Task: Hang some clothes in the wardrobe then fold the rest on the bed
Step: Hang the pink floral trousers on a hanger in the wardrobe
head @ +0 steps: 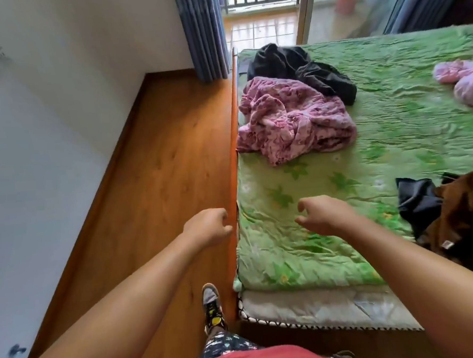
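Observation:
A bed with a green floral cover [393, 130] fills the right side. On it lie a crumpled purple-pink floral garment [292, 120] near the left edge, a black garment [300, 67] behind it, a light pink garment [464, 82] at the far right, and a brown and black pile [459, 215] at the near right. My left hand [208, 227] hangs over the floor beside the bed rail, fingers loosely curled, holding nothing. Over the near part of the cover hovers my right hand [323, 215], its fingers bent and empty. No wardrobe is in view.
A wooden floor strip [152, 184] runs between the white wall and the orange bed rail [233, 162]. Blue curtains [201, 31] and an open balcony door stand at the far end. My foot in a patterned shoe [212, 307] stands by the bed corner.

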A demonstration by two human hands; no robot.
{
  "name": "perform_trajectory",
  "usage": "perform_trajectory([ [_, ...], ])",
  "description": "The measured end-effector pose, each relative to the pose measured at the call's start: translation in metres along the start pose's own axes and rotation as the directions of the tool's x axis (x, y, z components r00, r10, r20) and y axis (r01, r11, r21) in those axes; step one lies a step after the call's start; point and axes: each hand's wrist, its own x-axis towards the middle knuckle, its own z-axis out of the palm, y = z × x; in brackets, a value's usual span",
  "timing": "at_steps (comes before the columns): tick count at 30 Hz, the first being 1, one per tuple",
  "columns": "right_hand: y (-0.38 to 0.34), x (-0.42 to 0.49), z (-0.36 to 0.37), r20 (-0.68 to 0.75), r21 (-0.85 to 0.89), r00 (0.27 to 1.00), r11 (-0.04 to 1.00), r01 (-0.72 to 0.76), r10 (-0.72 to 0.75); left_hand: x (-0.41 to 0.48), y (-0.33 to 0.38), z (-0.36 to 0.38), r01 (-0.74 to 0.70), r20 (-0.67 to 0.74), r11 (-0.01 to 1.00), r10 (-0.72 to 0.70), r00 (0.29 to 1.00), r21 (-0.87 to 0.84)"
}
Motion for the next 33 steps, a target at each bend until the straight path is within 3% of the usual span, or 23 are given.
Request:
perform_trajectory([
  [10,-0.154,0.080,-0.014,0.006,0.081,0.989,0.986,-0.148,0.148,0.074,-0.166,-0.079,-0.021,0.040,0.990,0.016,0.999,0.137],
  [25,-0.218,0.111,-0.021,-0.027,0.180,0.981,0.967,-0.182,0.190,0.087,-0.232,-0.111,-0.088,-0.035,0.991,0.092,0.995,0.102],
  [33,-0.243,0.208,-0.071,-0.075,0.206,0.949,0.936,-0.284,0.305,0.195,-0.273,-0.168,-0.223,-0.047,0.970,0.228,0.972,0.095],
])
